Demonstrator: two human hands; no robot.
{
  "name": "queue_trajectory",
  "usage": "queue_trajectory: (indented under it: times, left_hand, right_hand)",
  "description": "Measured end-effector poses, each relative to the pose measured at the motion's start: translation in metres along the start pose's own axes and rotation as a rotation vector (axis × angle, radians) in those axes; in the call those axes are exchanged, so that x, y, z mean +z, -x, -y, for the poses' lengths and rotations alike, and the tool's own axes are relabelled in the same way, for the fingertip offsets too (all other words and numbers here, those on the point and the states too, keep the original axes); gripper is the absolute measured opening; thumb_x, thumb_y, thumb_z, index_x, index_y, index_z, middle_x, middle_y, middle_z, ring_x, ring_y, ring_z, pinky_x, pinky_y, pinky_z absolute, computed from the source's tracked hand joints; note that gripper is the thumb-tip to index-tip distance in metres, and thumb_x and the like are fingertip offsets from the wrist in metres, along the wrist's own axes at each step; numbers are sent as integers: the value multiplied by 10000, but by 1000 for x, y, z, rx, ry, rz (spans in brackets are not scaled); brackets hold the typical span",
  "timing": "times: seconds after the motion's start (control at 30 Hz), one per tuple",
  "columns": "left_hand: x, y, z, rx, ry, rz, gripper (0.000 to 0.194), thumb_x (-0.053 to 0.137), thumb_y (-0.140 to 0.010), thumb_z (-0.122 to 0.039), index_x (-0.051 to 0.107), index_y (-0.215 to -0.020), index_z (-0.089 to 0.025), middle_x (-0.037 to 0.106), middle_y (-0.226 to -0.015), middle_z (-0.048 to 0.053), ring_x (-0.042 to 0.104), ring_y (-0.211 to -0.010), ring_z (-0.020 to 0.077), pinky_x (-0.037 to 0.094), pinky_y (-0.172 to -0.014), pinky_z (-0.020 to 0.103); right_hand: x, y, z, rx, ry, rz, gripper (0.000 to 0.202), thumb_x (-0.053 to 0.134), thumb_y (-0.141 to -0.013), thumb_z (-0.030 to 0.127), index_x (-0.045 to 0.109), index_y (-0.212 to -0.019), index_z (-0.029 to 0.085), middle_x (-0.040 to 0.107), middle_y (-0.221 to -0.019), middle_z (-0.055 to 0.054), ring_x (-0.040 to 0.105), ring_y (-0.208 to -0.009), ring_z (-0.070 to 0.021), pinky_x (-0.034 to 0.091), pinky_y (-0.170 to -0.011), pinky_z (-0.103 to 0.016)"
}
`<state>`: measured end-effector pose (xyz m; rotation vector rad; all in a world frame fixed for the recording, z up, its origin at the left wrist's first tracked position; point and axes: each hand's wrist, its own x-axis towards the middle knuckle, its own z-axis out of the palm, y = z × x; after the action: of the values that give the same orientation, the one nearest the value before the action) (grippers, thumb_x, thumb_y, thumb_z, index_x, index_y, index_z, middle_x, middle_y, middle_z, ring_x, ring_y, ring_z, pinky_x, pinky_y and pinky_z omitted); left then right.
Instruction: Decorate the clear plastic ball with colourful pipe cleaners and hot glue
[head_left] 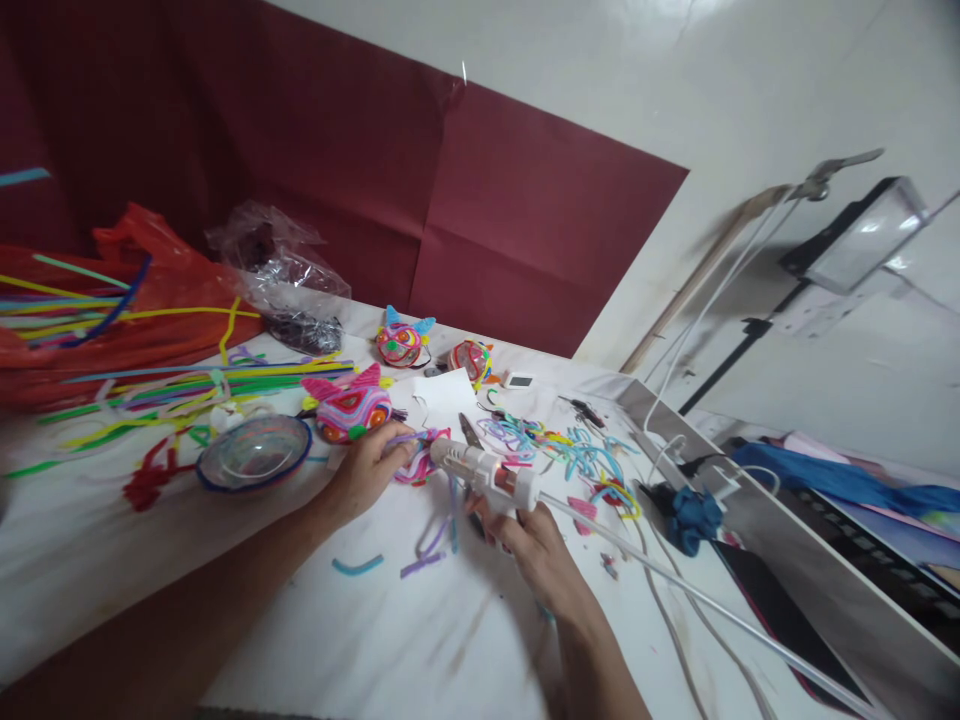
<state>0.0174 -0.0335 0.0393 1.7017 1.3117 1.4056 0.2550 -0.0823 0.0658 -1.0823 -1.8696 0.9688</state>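
A white hot glue gun (pixel 469 465) is in my right hand (pixel 529 540), whose fingers are wrapped round its handle. A long clear glue stick (pixel 697 595) runs out of its back end towards the lower right. My left hand (pixel 373 468) pinches a purple pipe cleaner (pixel 405 438) by a pink striped piece (pixel 414 467), just in front of the nozzle. The nozzle tip and the piece overlap in view, so I cannot tell whether they touch. Left of that hand sits a pink and purple pipe-cleaner animal head (pixel 351 405) with pink ears.
A clear bowl shape with a blue rim (pixel 255 455) lies left. Two finished-looking colourful heads (pixel 399 343) (pixel 470 362) stand at the back. Pipe cleaners spill from a red bag (pixel 165 280). Cut scraps (pixel 585 450), cables (pixel 667 620) and a phone-like black slab (pixel 780 610) lie right.
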Motion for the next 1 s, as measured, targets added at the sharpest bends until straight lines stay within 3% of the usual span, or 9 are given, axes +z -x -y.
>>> queue_trajectory:
  times: [0.47, 1.0]
  left_hand:
    - [0, 0, 2, -1, -36, 9, 239, 529, -831, -389, 655, -876, -190, 653, -801, 18, 619, -772, 207, 482, -698, 307]
    - [2, 1, -2, 4, -76, 10, 224, 520, -820, -371, 644, -850, -188, 635, -785, 17, 621, -766, 201, 470, -689, 297]
  right_hand:
    - [0, 2, -6, 12, 56, -17, 208, 476, -873, 270, 676, -906, 221, 597, -794, -44, 552, -754, -213, 432, -694, -327]
    - [2, 4, -9, -35, 104, 12, 195, 440, -937, 298, 612, -901, 215, 552, -783, -13, 514, -736, -180, 422, -691, -308]
